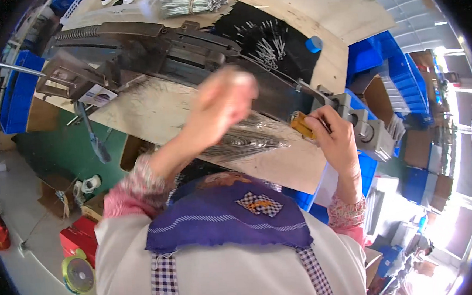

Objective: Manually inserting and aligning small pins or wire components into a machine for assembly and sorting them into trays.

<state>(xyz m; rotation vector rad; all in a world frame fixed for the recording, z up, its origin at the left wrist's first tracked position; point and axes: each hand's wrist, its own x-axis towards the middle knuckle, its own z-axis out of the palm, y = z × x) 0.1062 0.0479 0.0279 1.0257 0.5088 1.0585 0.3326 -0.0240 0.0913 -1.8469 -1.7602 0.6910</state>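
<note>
My left hand (223,98) is over the near edge of a long dark metal machine (132,37), smeared by motion, so its fingers cannot be made out. Below it, a pile of thin metal wires (246,142) lies on the wooden tabletop (152,106), close to my body. At the machine's right end my right hand (333,135) has its fingers closed on a small yellow block-like piece (301,125). Whether that piece is fixed to the machine is hidden. Several formed wire pieces (269,48) lie on a black sheet (301,68) behind the machine.
A tied bundle of wires (192,1) lies at the back. A blue round cap (313,44) is at the black sheet's right edge. Grey metal housings (373,133) stand right of my right hand. Blue bins (365,56) are farther right. A lever with a dark grip (99,148) hangs at left.
</note>
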